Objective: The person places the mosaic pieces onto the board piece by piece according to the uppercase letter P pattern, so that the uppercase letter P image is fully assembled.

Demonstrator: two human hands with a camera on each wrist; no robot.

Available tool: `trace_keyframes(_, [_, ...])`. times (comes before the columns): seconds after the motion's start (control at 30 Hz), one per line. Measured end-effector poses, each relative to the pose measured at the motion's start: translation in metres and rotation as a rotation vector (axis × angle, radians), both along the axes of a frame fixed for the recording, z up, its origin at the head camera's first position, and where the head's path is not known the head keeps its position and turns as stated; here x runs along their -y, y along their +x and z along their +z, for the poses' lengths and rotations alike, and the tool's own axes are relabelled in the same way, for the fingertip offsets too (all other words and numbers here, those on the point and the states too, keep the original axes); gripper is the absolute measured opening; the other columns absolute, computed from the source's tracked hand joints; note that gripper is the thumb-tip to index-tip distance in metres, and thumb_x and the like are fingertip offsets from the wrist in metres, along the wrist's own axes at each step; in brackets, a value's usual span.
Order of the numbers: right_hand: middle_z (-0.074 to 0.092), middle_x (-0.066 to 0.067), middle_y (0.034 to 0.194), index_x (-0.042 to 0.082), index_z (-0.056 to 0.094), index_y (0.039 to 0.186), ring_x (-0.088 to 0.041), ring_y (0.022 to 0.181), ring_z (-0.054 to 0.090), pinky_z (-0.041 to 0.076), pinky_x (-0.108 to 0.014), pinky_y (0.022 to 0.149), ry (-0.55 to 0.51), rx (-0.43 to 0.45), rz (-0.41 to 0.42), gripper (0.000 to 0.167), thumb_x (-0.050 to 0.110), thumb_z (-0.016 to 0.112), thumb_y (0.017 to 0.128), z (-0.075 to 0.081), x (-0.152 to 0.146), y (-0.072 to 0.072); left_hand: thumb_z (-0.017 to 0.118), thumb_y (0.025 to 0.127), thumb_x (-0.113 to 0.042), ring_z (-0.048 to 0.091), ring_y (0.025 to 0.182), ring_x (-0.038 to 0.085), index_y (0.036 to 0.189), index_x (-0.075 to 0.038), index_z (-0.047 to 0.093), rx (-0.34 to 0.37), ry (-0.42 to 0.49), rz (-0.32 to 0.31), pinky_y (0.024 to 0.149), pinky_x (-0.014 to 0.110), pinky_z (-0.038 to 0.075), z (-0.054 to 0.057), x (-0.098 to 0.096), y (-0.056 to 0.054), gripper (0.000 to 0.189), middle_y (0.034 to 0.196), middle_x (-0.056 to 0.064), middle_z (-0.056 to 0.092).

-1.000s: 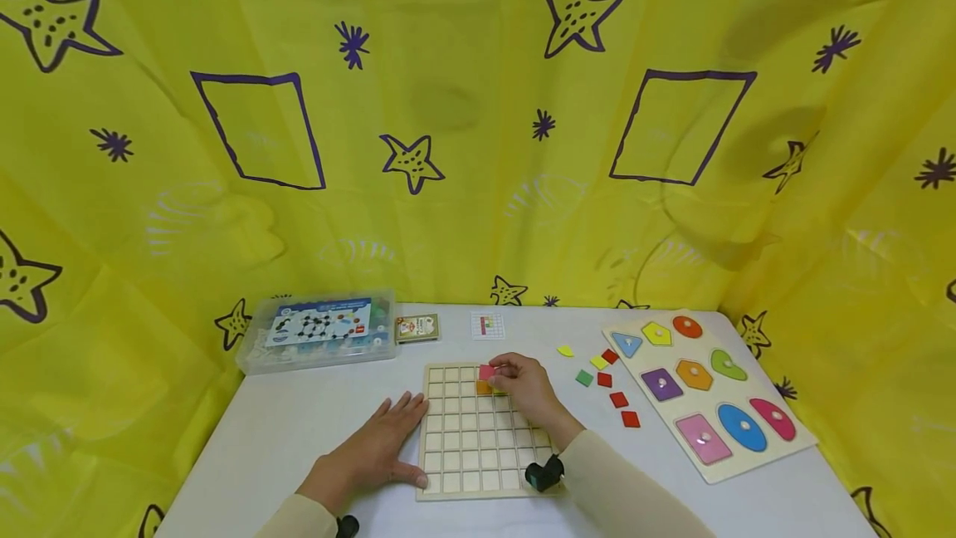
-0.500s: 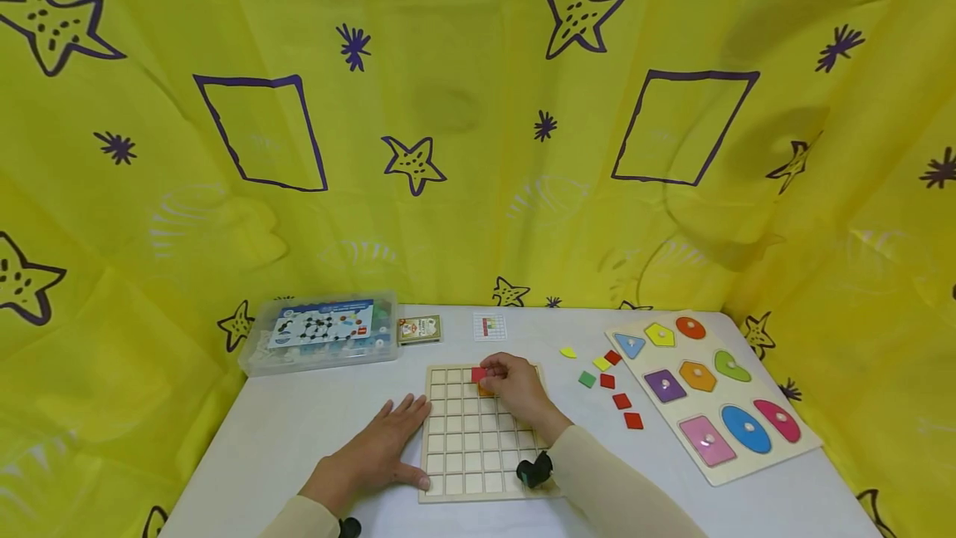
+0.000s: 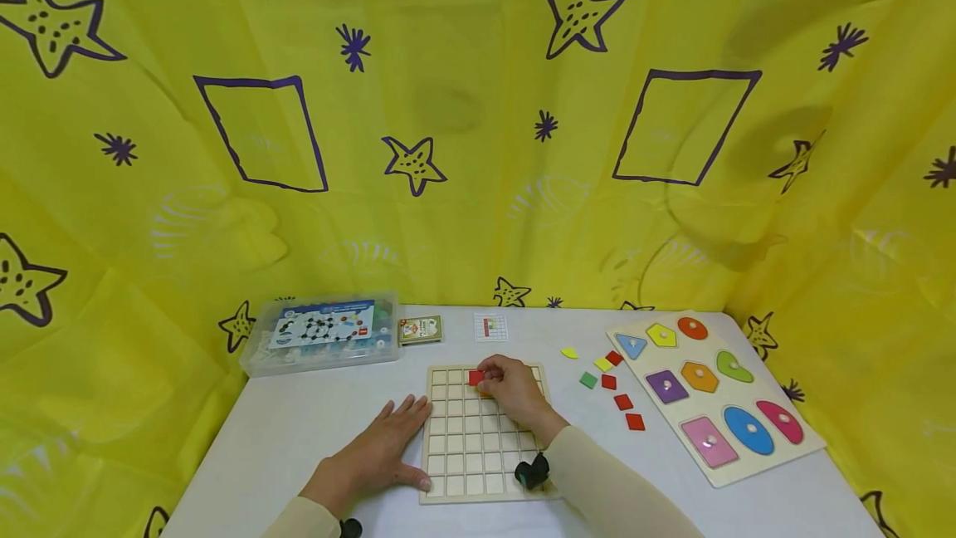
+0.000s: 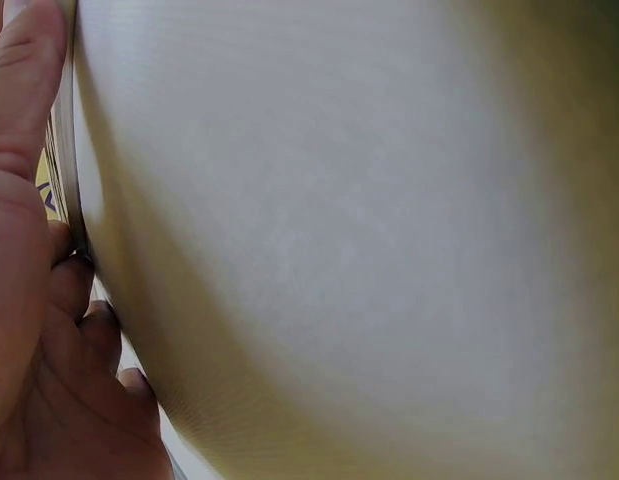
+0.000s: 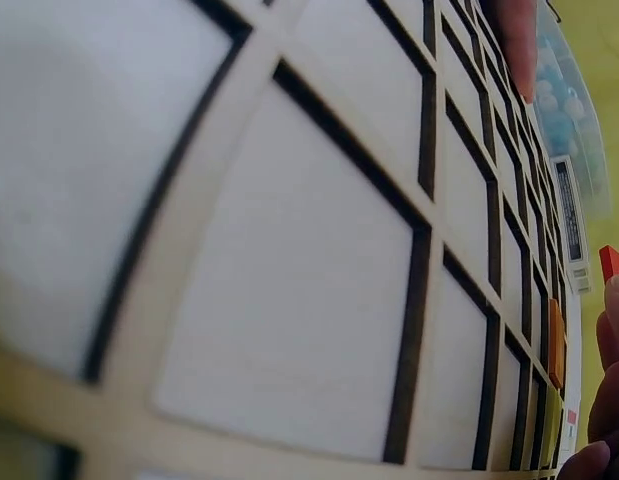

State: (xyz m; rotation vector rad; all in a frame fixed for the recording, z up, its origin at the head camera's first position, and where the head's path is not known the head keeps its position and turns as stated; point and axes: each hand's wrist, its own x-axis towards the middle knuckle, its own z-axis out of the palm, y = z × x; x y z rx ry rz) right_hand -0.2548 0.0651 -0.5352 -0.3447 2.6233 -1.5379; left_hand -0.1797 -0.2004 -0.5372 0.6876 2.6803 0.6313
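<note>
A wooden grid board (image 3: 454,443) with square cells lies on the table. My right hand (image 3: 517,395) pinches a red square tile (image 3: 475,377) over the board's far rows. In the right wrist view the red tile (image 5: 613,264) is held slightly above the grid. An orange tile (image 5: 557,343) and a yellow tile (image 5: 553,425) sit in the grid below it; in the head view my hand mostly covers them. My left hand (image 3: 372,457) lies on the table with fingers straight, touching the board's left edge with fingertips and thumb.
Right of the board lie loose red tiles (image 3: 623,402), a green tile (image 3: 588,380) and yellow pieces (image 3: 602,364). Beyond them is a knobbed shape puzzle (image 3: 713,393). At the back stand a pattern card (image 3: 490,327), a playing-card box (image 3: 421,330) and a clear plastic case (image 3: 321,335).
My right hand has moved left with the red tile, from beside the far-row orange tile to the column on its left, and slightly lower. My left hand has stayed in place.
</note>
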Motion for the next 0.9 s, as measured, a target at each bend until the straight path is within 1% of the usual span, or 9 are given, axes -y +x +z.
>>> trace_keyframes(0.27, [0.068, 0.001, 0.09, 0.009, 0.074, 0.108, -0.012, 0.08, 0.06, 0.053, -0.025, 0.072, 0.013, -0.016, 0.011, 0.017, 0.002, 0.077, 0.092, -0.002, 0.002, 0.0, 0.082, 0.072, -0.066, 0.022, 0.162, 0.039, 0.165, -0.004, 0.033, 0.014, 0.009, 0.009, 0.132, 0.061, 0.013, 0.0, -0.001, 0.0, 0.122, 0.173, 0.014, 0.03])
trace_keyframes(0.5, [0.07, 0.002, 0.091, 0.012, 0.074, 0.107, -0.013, 0.081, 0.059, 0.053, -0.03, 0.077, 0.064, -0.017, 0.018, 0.017, 0.006, 0.079, 0.092, -0.007, 0.004, 0.0, 0.082, 0.072, -0.065, 0.022, 0.162, 0.04, 0.164, -0.004, 0.033, 0.006, 0.014, 0.007, 0.132, 0.061, 0.013, 0.0, -0.001, 0.0, 0.122, 0.173, 0.015, 0.031])
trace_keyframes(0.67, [0.069, 0.002, 0.093, 0.012, 0.074, 0.107, -0.014, 0.084, 0.058, 0.052, -0.032, 0.078, 0.099, -0.047, 0.043, 0.016, 0.007, 0.079, 0.092, -0.008, 0.004, 0.001, 0.082, 0.072, -0.066, 0.022, 0.162, 0.039, 0.165, -0.004, 0.033, 0.015, 0.014, 0.011, 0.132, 0.061, 0.013, 0.0, 0.0, 0.0, 0.122, 0.173, 0.014, 0.03])
trace_keyframes(0.9, [0.067, 0.004, 0.091, 0.012, 0.075, 0.105, -0.012, 0.085, 0.055, 0.05, -0.029, 0.075, 0.163, -0.097, 0.072, 0.016, 0.007, 0.08, 0.091, -0.011, 0.005, 0.001, 0.083, 0.073, -0.064, 0.021, 0.162, 0.041, 0.165, -0.003, 0.033, 0.014, 0.03, 0.005, 0.132, 0.062, 0.013, 0.001, 0.0, 0.0, 0.122, 0.173, 0.016, 0.03])
